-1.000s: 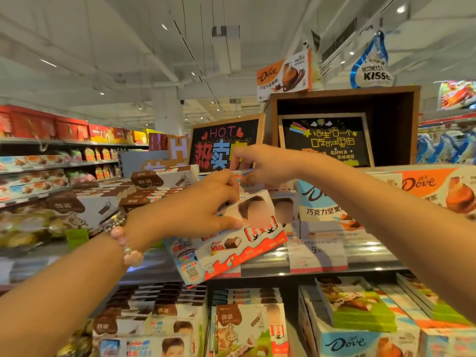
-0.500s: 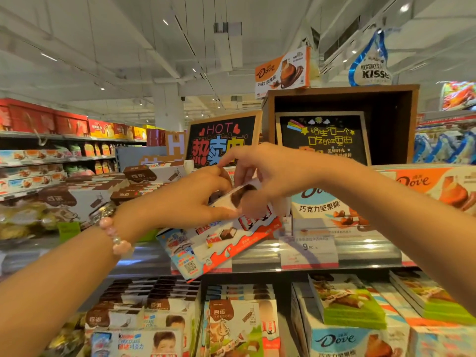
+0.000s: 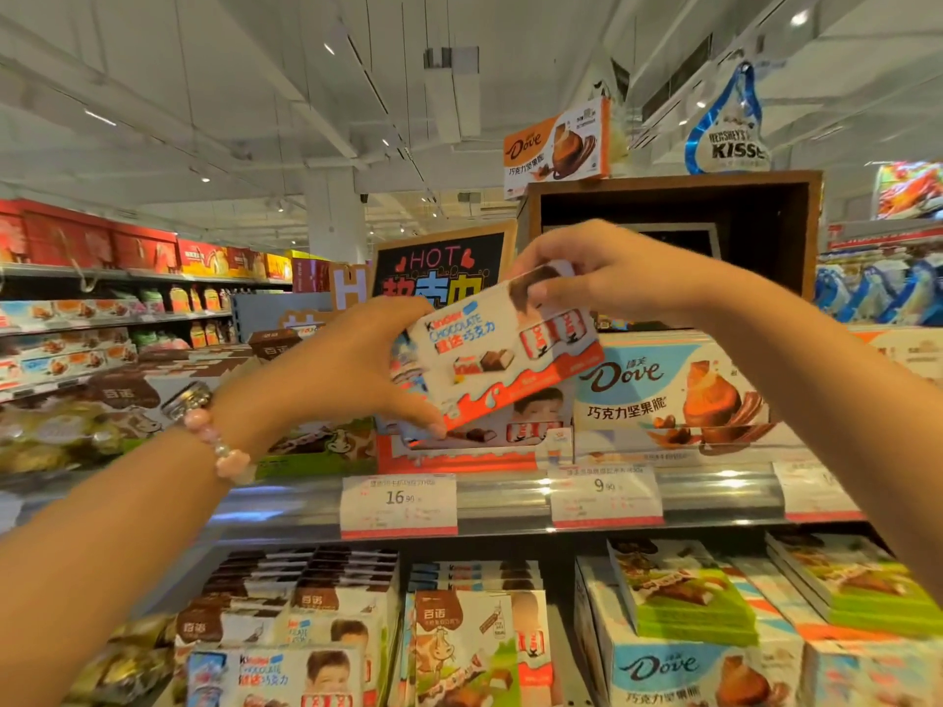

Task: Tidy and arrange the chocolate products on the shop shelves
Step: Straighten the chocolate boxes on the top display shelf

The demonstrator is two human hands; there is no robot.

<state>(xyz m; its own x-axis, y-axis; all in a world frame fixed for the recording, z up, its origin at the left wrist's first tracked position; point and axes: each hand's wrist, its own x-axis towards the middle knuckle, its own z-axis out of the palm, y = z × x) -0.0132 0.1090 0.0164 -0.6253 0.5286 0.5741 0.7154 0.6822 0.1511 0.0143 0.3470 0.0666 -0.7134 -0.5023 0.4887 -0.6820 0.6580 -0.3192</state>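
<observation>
Two hands hold one Kinder Chocolate box [image 3: 502, 349] tilted in the air just above the upper shelf's front edge [image 3: 510, 502]. The left hand [image 3: 347, 369] grips its lower left corner, thumb underneath and fingers curled over the short end; the right hand [image 3: 607, 278] pinches the upper right corner from above. Directly behind and below it sits the open Kinder display carton [image 3: 474, 441], with the Dove nut-crisp carton [image 3: 673, 395] touching on the right, beyond which stands the "HOT" chalkboard sign [image 3: 439, 267]. Risk, as I judge it: both holds are on corners only, so a slackened pinch could drop the box past the price tags onto the lower shelf; lowered while this skewed, it may catch the carton's rim.
</observation>
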